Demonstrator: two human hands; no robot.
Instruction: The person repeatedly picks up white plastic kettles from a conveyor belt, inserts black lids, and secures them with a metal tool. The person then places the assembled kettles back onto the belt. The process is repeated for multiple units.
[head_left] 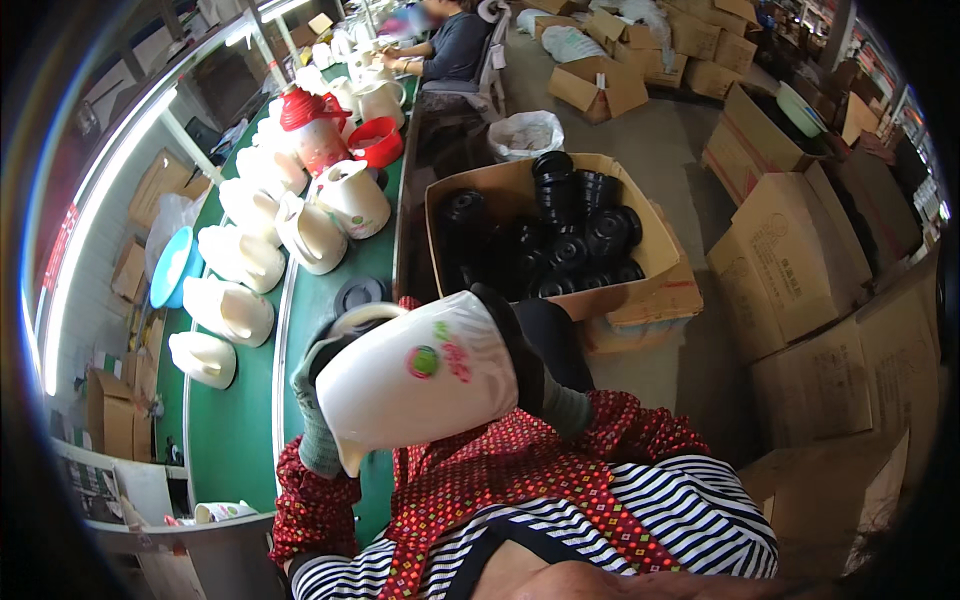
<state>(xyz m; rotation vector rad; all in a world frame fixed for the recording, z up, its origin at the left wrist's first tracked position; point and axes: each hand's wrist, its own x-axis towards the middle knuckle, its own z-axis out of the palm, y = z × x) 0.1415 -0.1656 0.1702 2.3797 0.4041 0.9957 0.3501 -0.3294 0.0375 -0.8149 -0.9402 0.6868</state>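
A white jug (420, 375) with a green and pink print is held sideways in front of my body. Its pouring lip points down to the left, and its cream handle is on the far side. My left hand (308, 385), in a grey-green and dark glove, closes round the lip end. At the opposite, base end, my right hand (527, 355) grips in a similar glove; the jug hides part of its fingers. Just beyond the handle, a dark round part (360, 293) lies on the green work surface (232, 425).
Several white jugs (240, 257) line the bench beside a red-topped flask (315, 130), a red tub (377, 142) and a blue basin (175, 267). A carton (640, 290) of black parts (570, 250) stands ahead right. Cardboard boxes (790, 265) fill the right. A person (455, 48) sits farther along.
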